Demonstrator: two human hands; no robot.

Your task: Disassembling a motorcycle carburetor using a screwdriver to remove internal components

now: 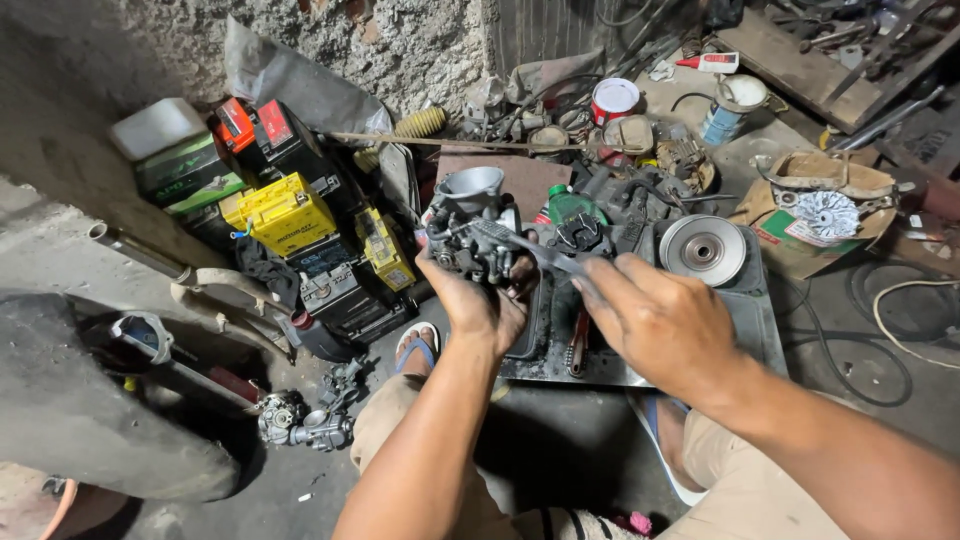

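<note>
Left hand (pixel 478 300), palm up with fingers curled, grips a grimy cast-metal carburetor (pixel 470 235) at frame centre. Right hand (pixel 655 320), knuckles up, pinches a slim metal tool (pixel 535 250), its tip against the carburetor. At 3 o'clock lies a polished round pulley (pixel 702 250); at 9 o'clock, a ribbed yellow battery (pixel 283 212).

Two carburetors (pixel 470 225) (pixel 300 425), one pulley disc (pixel 703 250), one yellow battery (pixel 283 212), two hands (pixel 475 300) (pixel 660 320).
</note>
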